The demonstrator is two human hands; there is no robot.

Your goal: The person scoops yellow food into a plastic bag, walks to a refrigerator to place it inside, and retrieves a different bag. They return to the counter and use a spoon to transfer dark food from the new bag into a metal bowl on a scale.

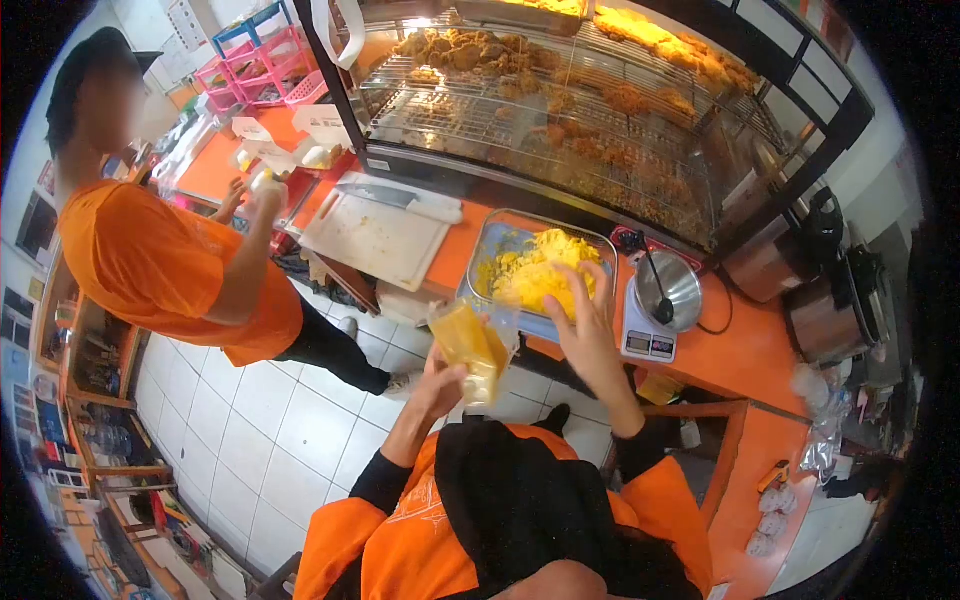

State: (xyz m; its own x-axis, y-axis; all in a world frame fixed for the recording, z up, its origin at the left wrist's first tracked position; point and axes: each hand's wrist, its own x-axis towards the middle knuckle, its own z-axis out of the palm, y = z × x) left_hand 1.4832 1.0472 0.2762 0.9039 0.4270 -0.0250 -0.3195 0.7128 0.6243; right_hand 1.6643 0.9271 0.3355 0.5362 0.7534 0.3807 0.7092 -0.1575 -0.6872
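My left hand [437, 388] is wrapped round the lower side of a clear plastic bag [468, 345] with yellow stuff inside. The bag is held upright in front of my chest, its top close to the tray's near edge. My right hand [590, 335] is raised to the right of the bag, fingers spread and apart, with nothing visible in them. Its fingertips reach over the near right part of a metal tray [476, 245]. Heaped in that tray is crumbly bright yellow food [545, 268], partly hidden behind my right fingers.
Right of the tray, a metal bowl [684, 285] with a black ladle [662, 308] sits on a digital scale [640, 338]. Left are a cutting board [375, 245] and knife [385, 196]. A glass display case [560, 120] stands behind. A co-worker [170, 260] stands at left.
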